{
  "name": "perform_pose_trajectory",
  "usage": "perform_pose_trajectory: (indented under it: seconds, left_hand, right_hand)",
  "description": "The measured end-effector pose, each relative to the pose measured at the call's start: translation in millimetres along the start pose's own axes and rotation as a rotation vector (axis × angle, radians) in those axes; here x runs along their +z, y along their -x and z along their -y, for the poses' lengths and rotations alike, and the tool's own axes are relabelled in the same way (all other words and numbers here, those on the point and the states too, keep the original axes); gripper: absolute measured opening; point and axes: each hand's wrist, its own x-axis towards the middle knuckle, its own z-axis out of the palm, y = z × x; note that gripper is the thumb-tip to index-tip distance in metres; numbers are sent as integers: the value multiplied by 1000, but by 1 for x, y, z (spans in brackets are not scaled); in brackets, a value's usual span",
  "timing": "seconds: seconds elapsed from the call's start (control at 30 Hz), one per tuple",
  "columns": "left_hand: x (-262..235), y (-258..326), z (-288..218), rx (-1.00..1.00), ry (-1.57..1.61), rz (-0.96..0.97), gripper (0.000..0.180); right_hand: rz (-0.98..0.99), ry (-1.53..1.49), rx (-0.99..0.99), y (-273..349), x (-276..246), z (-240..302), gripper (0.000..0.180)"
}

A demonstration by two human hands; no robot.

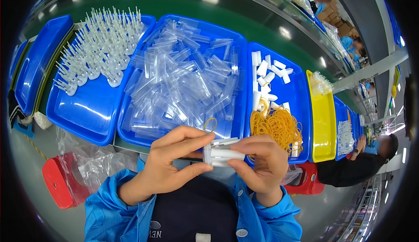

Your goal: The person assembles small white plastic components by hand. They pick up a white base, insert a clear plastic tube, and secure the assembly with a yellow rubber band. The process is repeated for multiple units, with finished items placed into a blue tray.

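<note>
Close in front of my body, both hands hold a small bundle of white cylinders and clear pieces (228,153). My left hand (172,161) grips its flat, clear end between thumb and fingers. My right hand (260,160) pinches the opposite end with thumb and forefinger. A single rubber band (210,124) loops up at the left fingertips. Just beyond my right hand, a heap of yellow rubber bands (276,127) and loose white cylinders (262,69) lie in a blue tray (301,115). Clear plastic tubes (183,78) fill the wide blue tray (241,111) beyond the bundle.
At left, a blue tray (83,117) carries spiky whitish plastic parts (102,41), beside stacked trays (41,67). A yellow tray (321,124) stands at right. Behind runs a green conveyor belt (174,4). Red stools (61,183) stand below; another person (362,165) sits at right.
</note>
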Motion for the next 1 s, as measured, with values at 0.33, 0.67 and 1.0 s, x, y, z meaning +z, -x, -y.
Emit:
perform_pose_trajectory:
  seconds: [0.33,0.67,1.0]
  left_hand:
    - [4,-3,2,68,-55,-44,50]
    - [4,-2,0,33,-30,-40,49]
    - [3,-2,1,48,-72,-124,44]
  right_hand:
    - [-60,-193,196,-4,9,8,33]
    - [62,207,-157,-9,-1,3,33]
    - [242,363,-231,-57,-48,-14,19]
